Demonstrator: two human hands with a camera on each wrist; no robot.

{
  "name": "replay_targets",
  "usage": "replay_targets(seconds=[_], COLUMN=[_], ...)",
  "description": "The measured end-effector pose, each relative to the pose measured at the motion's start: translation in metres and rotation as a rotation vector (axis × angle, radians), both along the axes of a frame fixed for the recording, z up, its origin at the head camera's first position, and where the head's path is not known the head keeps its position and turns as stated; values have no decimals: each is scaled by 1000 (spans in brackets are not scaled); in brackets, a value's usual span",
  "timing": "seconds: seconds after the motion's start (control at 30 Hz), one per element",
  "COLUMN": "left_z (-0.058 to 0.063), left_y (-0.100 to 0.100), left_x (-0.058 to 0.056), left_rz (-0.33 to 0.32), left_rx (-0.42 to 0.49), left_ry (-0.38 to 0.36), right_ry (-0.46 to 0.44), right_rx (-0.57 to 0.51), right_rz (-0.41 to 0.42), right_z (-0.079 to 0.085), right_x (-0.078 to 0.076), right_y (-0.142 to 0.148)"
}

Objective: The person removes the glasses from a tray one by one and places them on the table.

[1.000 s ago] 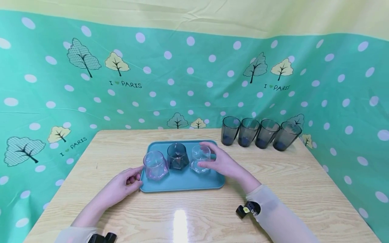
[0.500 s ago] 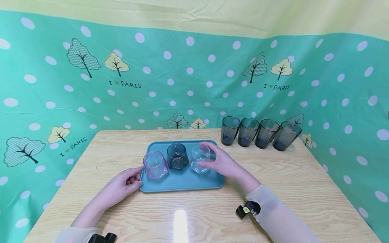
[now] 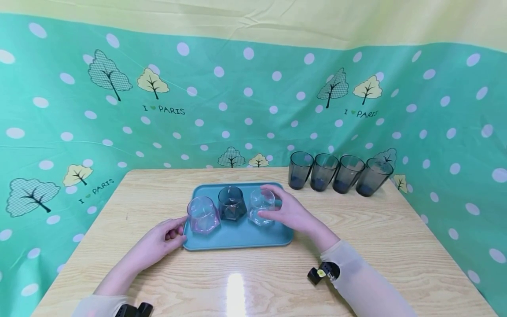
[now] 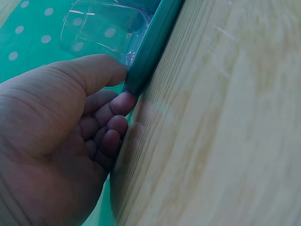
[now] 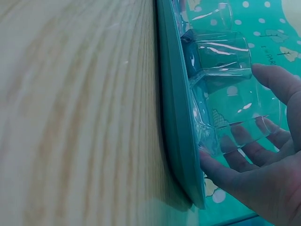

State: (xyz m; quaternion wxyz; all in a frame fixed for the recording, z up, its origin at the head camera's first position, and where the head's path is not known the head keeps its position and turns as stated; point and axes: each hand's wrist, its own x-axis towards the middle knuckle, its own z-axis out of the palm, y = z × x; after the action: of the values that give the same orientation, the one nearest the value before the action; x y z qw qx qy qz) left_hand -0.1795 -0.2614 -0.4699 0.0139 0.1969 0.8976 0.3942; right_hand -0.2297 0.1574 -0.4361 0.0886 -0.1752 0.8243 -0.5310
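Note:
On a blue rectangular tray [image 3: 241,240] stand three faceted-base glasses in a row: a pinkish glass [image 3: 203,216] on the left, a dark grey glass [image 3: 231,204] in the middle and a clear glass [image 3: 255,206] on the right. My left hand [image 3: 160,242] grips the tray's left edge, its thumb near the pinkish glass and its other fingers curled, as the left wrist view shows. Around the clear glass my right hand [image 3: 291,211] has its fingers curled. The right wrist view shows fingers behind the glass wall; whether the thumb presses on it is hard to tell.
Several tall dark tumblers [image 3: 325,174] stand in a row at the table's back right corner. Behind the wooden table [image 3: 190,286] hangs a green dotted curtain [image 3: 245,123]. Each wrist carries a black camera [image 3: 325,272].

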Motion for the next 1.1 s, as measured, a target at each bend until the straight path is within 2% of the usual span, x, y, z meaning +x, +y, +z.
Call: replay_targets(seconds=[0.4, 0.9, 1.1], left_z=[-1, -1, -1], left_y=[-1, -1, -2], left_x=[0, 0, -1], left_rz=[1, 1, -3], left_rx=[-5, 8, 14], left_ry=[4, -7, -14], right_ry=[34, 76, 92], right_rx=[-40, -27, -12], right_rz=[13, -54, -80], right_z=[9, 29, 32], right_x=[-1, -3, -4], right_y=[7, 35, 52])
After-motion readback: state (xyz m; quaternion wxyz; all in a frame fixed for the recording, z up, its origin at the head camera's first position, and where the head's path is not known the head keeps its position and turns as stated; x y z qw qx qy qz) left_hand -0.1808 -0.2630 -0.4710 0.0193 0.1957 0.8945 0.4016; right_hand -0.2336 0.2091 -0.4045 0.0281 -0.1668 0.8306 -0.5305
